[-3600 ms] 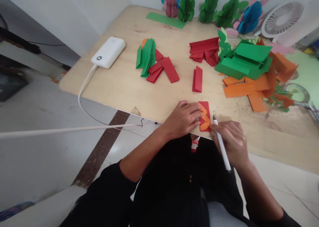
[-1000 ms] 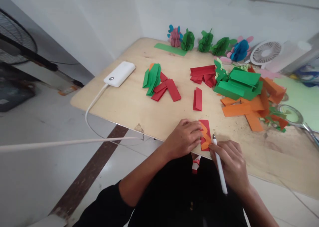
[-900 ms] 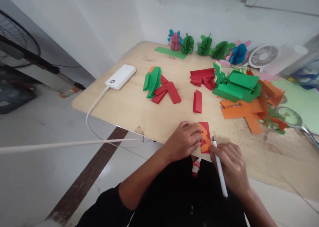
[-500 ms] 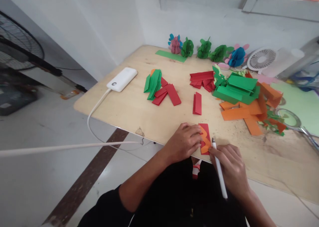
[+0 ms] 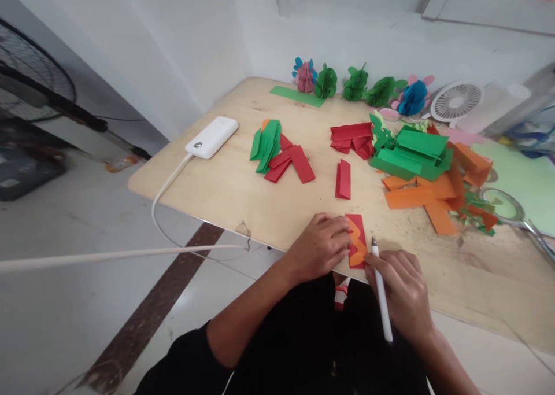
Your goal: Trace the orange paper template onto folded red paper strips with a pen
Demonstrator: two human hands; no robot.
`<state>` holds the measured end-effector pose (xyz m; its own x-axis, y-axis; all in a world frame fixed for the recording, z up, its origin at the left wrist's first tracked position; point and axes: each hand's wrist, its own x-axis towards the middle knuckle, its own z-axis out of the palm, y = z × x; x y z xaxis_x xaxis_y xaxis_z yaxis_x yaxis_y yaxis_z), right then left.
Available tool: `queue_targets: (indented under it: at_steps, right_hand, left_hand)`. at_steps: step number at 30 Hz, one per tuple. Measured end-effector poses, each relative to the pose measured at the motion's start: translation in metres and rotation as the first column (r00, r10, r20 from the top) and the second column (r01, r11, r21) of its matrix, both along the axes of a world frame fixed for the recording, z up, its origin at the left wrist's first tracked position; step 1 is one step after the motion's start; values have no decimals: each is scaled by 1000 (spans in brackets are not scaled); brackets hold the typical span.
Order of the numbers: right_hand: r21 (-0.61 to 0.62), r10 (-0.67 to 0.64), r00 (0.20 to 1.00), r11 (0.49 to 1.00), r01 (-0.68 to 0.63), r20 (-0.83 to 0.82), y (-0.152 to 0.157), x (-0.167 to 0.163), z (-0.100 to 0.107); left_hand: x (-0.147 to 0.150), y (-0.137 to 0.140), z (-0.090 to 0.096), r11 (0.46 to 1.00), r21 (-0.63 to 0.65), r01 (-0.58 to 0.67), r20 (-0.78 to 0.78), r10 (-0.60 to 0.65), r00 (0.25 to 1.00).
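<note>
At the near table edge lies a folded red paper strip [image 5: 355, 217] with a wavy-edged orange paper piece [image 5: 358, 249] on top. My left hand [image 5: 323, 242] rests on the left side of both papers, fingers laid out over them and covering part of the orange piece. My right hand [image 5: 401, 279] grips a white pen [image 5: 383, 305], dark tip up and pointing away from me. The pen stands just right of the strip, its tip off the paper. My right fingertips touch the papers' lower right edge.
Beyond my hands lies one folded red strip [image 5: 343, 179]. Red strips [image 5: 302, 163] and green ones [image 5: 267, 146] are left of it; green [image 5: 418, 152] and orange [image 5: 416, 197] paper piles are right. A power bank [image 5: 213, 136], tape roll [image 5: 503, 204], scissors [image 5: 537, 237] and small fan [image 5: 457, 103] surround them.
The pen has tilted slightly in my right hand, its tip shifting a little to the right and its lower end to the left. My left hand and the papers stay put.
</note>
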<state>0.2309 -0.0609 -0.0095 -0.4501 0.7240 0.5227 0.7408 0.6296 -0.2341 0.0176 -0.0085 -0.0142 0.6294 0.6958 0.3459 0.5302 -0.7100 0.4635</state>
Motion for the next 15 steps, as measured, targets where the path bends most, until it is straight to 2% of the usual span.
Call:
queue_targets:
  at_steps: [15]
  right_hand:
    - [8, 10, 1000, 1000, -10, 22, 1, 1, 0]
  left_hand:
    - [0, -1, -2, 1000, 10, -8, 37, 7, 999]
